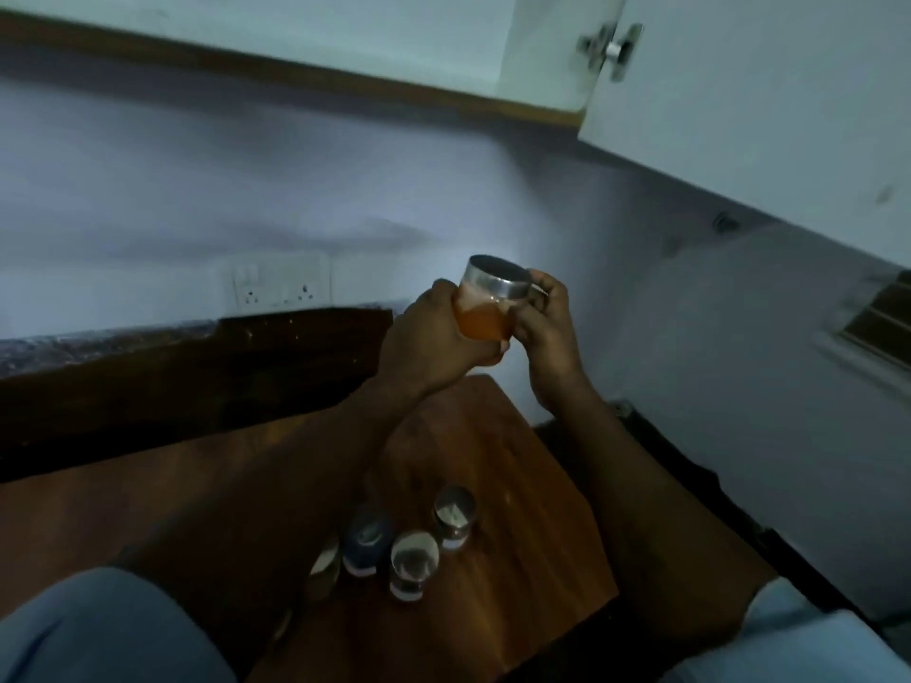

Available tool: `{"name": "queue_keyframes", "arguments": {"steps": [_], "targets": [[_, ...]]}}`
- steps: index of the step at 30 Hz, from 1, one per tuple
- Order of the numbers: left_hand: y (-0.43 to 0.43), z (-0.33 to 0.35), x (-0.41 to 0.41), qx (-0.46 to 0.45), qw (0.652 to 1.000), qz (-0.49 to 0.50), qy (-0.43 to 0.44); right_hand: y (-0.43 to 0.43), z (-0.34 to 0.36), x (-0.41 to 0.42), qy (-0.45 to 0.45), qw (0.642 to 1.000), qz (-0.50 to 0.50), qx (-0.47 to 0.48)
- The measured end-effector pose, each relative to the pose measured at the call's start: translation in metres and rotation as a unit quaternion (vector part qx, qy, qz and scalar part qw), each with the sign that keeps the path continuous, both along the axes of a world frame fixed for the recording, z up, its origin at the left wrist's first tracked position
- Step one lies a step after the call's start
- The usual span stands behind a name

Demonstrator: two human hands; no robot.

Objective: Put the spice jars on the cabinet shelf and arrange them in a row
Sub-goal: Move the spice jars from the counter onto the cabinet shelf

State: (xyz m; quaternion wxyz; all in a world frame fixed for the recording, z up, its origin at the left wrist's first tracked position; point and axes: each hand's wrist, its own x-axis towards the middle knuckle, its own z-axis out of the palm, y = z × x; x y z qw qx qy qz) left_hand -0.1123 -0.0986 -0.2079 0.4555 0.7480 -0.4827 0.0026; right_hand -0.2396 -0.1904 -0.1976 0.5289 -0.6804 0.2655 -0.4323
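The white cabinet [296,27] runs along the top, its door [749,120] standing open at the right. Below it, the wooden surface [503,436] carries four spice jars [414,564] clustered between the forearms, one partly hidden by the left arm. Well above them, in front of the wall, is an orange-filled jar [485,313] with a metal lid. The left hand [434,337] wraps round its body, and the right hand [547,327] curls its fingers against the lid side.
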Motion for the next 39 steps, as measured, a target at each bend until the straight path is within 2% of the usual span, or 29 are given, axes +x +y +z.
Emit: {"name": "queue_keyframes", "arguments": {"steps": [9,13,16,19,22,26,30,34,39], "targets": [[-0.045,0.122,0.027,-0.139,0.983,0.085,-0.082,-0.050,0.105,0.051,-0.087,0.993,0.020,-0.082],[-0.078,0.174,0.035,-0.195,0.975,0.075,-0.075,-0.090,0.169,0.063,-0.119,0.985,0.023,-0.126],[-0.110,0.205,0.052,-0.196,0.979,0.033,-0.050,-0.128,0.207,0.076,-0.131,0.982,0.037,-0.128],[-0.151,0.230,0.076,-0.163,0.984,0.031,-0.065,-0.176,0.236,0.097,-0.098,0.983,0.047,-0.146],[-0.190,0.245,0.101,-0.087,0.992,0.037,-0.084,-0.217,0.249,0.125,-0.059,0.984,0.028,-0.165],[-0.232,0.250,0.122,-0.015,0.998,0.024,-0.063,-0.258,0.248,0.155,0.012,0.977,0.019,-0.214],[-0.263,0.253,0.134,0.033,0.998,0.007,-0.051,-0.287,0.242,0.183,0.084,0.978,-0.026,-0.187],[-0.288,0.248,0.144,0.126,0.989,-0.007,-0.072,-0.306,0.239,0.200,0.127,0.977,-0.035,-0.165],[-0.299,0.246,0.154,0.148,0.986,-0.006,-0.073,-0.321,0.241,0.206,0.157,0.968,-0.026,-0.193]]}}
